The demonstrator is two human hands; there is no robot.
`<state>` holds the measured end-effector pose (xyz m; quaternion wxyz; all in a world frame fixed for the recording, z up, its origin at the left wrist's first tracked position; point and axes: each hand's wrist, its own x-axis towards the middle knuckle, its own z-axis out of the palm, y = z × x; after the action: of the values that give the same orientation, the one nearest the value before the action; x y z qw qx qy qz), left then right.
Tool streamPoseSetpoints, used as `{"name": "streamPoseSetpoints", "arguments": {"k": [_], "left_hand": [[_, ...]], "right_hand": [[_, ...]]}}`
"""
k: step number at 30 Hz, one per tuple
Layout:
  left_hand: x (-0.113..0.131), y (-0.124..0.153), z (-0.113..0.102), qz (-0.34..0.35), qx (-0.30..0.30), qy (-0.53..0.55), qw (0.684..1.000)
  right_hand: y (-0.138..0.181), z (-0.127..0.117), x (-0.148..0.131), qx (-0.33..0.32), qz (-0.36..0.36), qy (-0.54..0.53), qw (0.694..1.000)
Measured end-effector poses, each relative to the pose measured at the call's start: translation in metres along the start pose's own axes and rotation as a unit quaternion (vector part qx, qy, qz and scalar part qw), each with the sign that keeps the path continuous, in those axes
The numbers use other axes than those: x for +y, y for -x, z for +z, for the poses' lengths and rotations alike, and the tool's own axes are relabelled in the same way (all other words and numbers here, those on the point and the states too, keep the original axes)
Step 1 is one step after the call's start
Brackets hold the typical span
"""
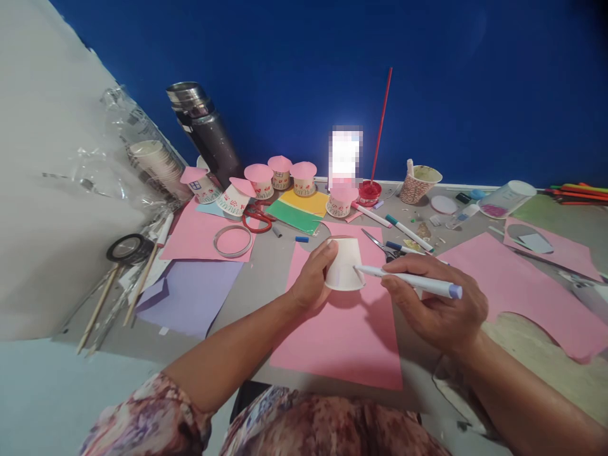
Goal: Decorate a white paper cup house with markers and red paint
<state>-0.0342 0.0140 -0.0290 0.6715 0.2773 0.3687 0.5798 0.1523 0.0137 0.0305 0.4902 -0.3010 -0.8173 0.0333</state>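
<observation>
My left hand (313, 273) is wrapped round a plain white paper cup (346, 265), which is held upside down with its wide rim downward. In my right hand (439, 301) is a white felt-tip pen (413, 282) with a lilac end, its tip at the side of the cup. Whether the tip touches the cup is hard to tell. Beneath both lies a sheet of pink paper (351, 348). Just beyond the cup are dark-handled scissors (382, 247) and a blue pen cap (301, 239).
Several small cup houses with pink cone roofs (259, 180) stand along the back. Red-handled scissors (259, 220), a tape ring (232, 242) and purple paper (190, 294) lie left. A dark flask (206, 136) leans at the wall. Cut pink paper (522, 285) and a patterned cup (418, 185) are right.
</observation>
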Motion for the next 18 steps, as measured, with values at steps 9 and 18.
{"name": "streamPoseSetpoints", "arguments": {"k": [9, 18], "left_hand": [[0.0001, 0.0017, 0.0008, 0.000, -0.003, -0.011, 1.000], [0.0009, 0.0014, 0.0014, -0.006, 0.000, -0.001, 1.000]], "right_hand": [[0.0007, 0.0007, 0.0003, 0.006, -0.015, -0.020, 1.000], [0.0001, 0.0006, 0.0007, 0.008, -0.008, -0.010, 1.000]]}}
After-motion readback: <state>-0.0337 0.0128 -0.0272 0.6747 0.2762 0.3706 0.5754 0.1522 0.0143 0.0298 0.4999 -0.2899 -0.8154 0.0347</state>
